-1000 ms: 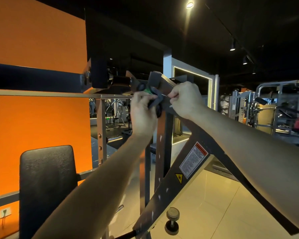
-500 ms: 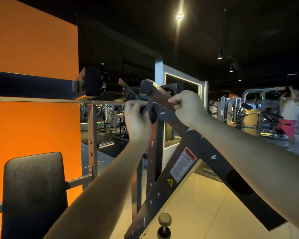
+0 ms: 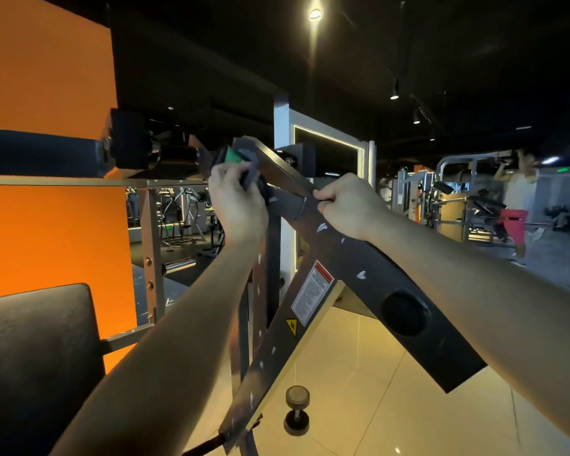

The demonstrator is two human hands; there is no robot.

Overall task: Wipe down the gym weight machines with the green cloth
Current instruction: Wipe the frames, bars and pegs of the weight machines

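A dim gym is seen, an orange wall [image 3: 46, 77] at left. The cloth [image 3: 234, 157] is gripped in the left hand [image 3: 237, 205] against the top of the slanted beam [image 3: 375, 278]. Lower down, the beam is clasped by the curled right hand [image 3: 346, 207].

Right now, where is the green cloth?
In the head view, the cloth is left of centre, gripped by the left hand at the top end of the sloping beam.

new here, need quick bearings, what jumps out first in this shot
At centre the left hand holds the green cloth at the top of a slanted dark beam, the right hand gripping the beam lower down. A bright orange wall fills the left; a dumbbell stands on the floor below.
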